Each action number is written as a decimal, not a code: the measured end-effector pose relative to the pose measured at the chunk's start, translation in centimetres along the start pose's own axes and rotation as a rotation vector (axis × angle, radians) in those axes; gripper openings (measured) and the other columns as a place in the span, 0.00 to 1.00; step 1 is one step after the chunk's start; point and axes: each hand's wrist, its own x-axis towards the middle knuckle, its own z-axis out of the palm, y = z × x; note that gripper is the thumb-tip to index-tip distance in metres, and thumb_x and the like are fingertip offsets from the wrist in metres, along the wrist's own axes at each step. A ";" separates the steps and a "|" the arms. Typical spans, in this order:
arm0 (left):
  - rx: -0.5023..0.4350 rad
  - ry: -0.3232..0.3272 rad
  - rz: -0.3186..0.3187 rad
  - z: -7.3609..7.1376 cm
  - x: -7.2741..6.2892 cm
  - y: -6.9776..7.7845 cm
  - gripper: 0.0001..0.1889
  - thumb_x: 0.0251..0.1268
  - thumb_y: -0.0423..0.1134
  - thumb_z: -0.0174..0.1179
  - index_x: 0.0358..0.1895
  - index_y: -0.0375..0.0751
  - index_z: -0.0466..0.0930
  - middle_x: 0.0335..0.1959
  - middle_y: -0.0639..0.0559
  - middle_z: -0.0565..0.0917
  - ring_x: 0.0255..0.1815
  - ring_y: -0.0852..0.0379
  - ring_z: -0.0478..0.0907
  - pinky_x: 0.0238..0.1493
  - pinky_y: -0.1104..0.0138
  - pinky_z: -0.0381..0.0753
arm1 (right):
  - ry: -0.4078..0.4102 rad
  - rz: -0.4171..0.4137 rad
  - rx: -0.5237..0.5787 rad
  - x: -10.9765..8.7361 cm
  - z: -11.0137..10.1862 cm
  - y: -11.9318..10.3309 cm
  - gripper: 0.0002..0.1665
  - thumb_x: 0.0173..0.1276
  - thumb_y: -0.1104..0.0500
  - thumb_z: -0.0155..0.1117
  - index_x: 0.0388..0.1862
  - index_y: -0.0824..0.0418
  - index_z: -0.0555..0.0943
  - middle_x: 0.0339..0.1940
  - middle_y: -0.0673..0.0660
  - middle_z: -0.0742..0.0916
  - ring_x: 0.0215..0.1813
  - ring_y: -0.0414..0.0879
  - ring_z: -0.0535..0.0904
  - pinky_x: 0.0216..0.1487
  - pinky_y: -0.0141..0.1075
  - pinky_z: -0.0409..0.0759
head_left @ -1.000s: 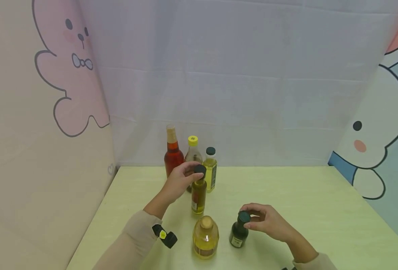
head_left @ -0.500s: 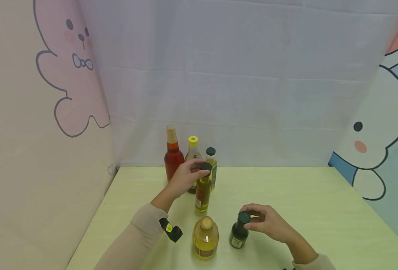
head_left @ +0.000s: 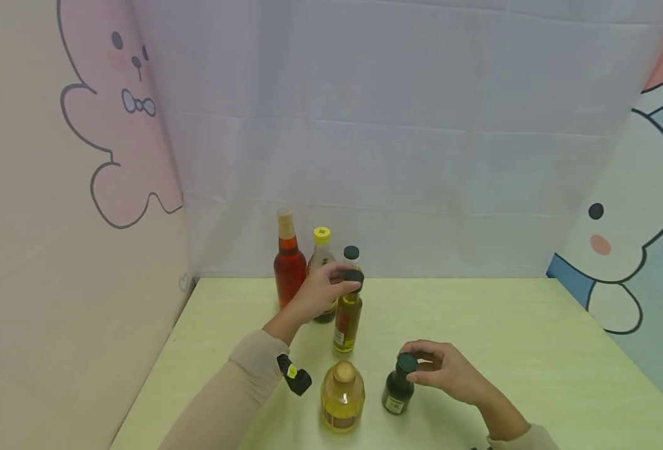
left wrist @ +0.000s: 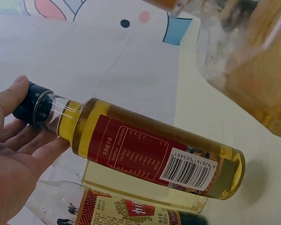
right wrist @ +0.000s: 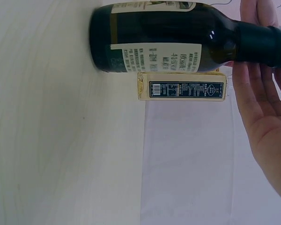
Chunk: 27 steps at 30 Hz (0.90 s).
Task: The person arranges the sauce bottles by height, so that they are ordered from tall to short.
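My left hand (head_left: 322,290) holds the black cap of a slim oil bottle (head_left: 346,324) between thumb and fingers. The bottle stands nearly upright, its red label and barcode showing in the left wrist view. Whether its base touches the table, I cannot tell. My right hand (head_left: 449,372) grips the neck and cap of a small dark green bottle (head_left: 397,392) with a pale label, upright near the table's front. Between the two hands, closer to me, sits a rounded bottle of yellow oil (head_left: 342,400) with a gold cap.
Behind my left hand stand a tall red bottle (head_left: 290,269), a yellow-capped bottle (head_left: 322,240) and a green-capped oil bottle (head_left: 351,254), the last largely hidden in the head view. A pale curtain (head_left: 398,156) rises behind the table (head_left: 477,312); printed side walls flank it.
My left hand has moved right with the slim oil bottle, which now covers most of the green-capped bottle behind it. The right hand and the dark green bottle have stayed put.
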 end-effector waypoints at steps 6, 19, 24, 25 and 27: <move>0.031 -0.006 -0.043 0.2 0.9 0.5 0.22 0.66 0.41 0.65 0.62 0.39 0.75 0.55 0.46 0.81 0.58 0.50 0.77 0.59 0.56 0.74 | 0.000 -0.015 -0.003 0.0 -0.1 0.1 0.18 0.66 0.72 0.63 0.53 0.78 0.74 0.49 0.56 0.81 0.48 0.49 0.83 0.46 0.39 0.82; 0.049 -0.028 -0.057 0.7 2.1 0.5 0.22 0.66 0.40 0.65 0.61 0.39 0.75 0.54 0.47 0.81 0.58 0.51 0.77 0.59 0.59 0.74 | 0.002 0.015 -0.022 0.0 -0.1 -0.1 0.19 0.67 0.71 0.63 0.55 0.78 0.73 0.51 0.58 0.81 0.50 0.49 0.82 0.47 0.39 0.82; 0.070 -0.038 -0.051 0.9 2.5 0.2 0.22 0.66 0.42 0.64 0.61 0.41 0.75 0.55 0.48 0.80 0.58 0.52 0.76 0.59 0.58 0.74 | 0.001 0.011 -0.023 0.0 -0.1 -0.1 0.19 0.67 0.71 0.63 0.54 0.78 0.73 0.50 0.58 0.81 0.49 0.49 0.82 0.47 0.39 0.82; 0.073 -0.038 -0.050 0.9 2.6 0.2 0.22 0.67 0.42 0.64 0.61 0.41 0.75 0.55 0.48 0.80 0.58 0.52 0.76 0.59 0.58 0.74 | 0.002 0.012 -0.023 0.0 -0.1 -0.1 0.19 0.67 0.71 0.63 0.54 0.79 0.73 0.50 0.58 0.81 0.49 0.49 0.82 0.47 0.39 0.82; 0.072 -0.034 -0.045 1.1 2.8 0.1 0.22 0.67 0.43 0.64 0.61 0.41 0.75 0.55 0.48 0.80 0.59 0.52 0.76 0.60 0.57 0.73 | 0.004 0.018 -0.022 0.1 0.0 -0.2 0.20 0.66 0.71 0.63 0.54 0.79 0.73 0.50 0.59 0.81 0.49 0.49 0.82 0.47 0.39 0.82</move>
